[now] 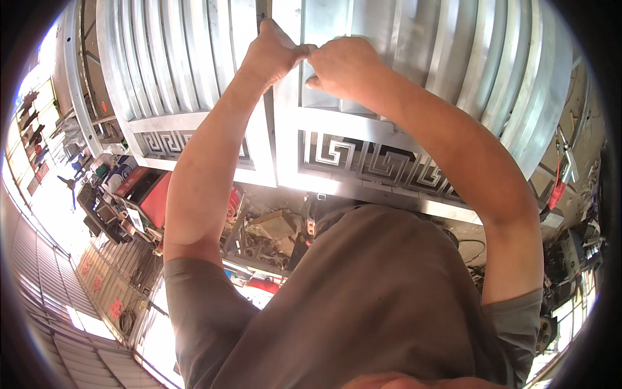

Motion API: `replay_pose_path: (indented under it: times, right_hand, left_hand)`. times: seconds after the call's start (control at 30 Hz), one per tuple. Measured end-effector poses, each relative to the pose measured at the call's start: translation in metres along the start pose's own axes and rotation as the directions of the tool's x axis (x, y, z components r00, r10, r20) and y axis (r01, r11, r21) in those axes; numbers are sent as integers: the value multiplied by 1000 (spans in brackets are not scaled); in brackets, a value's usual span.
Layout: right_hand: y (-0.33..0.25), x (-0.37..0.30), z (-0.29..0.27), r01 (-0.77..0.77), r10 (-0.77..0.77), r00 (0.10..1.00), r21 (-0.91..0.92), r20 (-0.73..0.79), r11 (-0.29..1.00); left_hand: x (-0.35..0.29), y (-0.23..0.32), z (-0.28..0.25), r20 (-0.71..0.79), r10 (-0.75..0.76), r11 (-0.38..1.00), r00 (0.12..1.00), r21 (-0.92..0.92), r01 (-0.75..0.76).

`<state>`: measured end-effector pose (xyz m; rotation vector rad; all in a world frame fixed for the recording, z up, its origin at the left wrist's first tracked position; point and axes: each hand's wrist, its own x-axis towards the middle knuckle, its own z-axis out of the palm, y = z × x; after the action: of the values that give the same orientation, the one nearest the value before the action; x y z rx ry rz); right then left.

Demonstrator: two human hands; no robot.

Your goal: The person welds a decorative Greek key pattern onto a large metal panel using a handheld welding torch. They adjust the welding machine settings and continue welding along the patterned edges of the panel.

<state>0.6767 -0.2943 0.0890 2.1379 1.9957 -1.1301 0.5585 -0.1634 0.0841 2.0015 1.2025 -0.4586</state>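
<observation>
Two silver metal gate panels lie side by side before me, the left panel (175, 58) and the right panel (447, 52), with a narrow dark gap between them. Both have long ribbed slats and a band of square-spiral fretwork (334, 150) near my side. My left hand (272, 53) is over the gap, closed, its thumb reaching right. Against that thumb tip rests my right hand (345, 65), its fingers curled over the right panel's frame. Whatever the two hands pinch where they meet is too small or hidden to make out.
Left of the panels stands a red box-like machine (148, 194) among cluttered tools. Below the panels, a cardboard box (275, 225) sits amid scraps on the floor. A red-handled tool (557, 193) is by the right panel's edge. Corrugated sheet walling (110, 285) rises at lower left.
</observation>
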Motion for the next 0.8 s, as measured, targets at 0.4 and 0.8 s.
replay_pose_path:
  times: [0.4, 0.8]
  right_hand:
    - [0, 26, -4, 42, -43, 996, 10, 80, 999]
    - [-5, 23, -7, 64, -68, 990, 42, 122, 997]
  left_hand:
    - [-1, 1, -2, -6, -58, 997, 998, 52, 58]
    - [0, 7, -7, 21, -100, 985, 995, 143, 96]
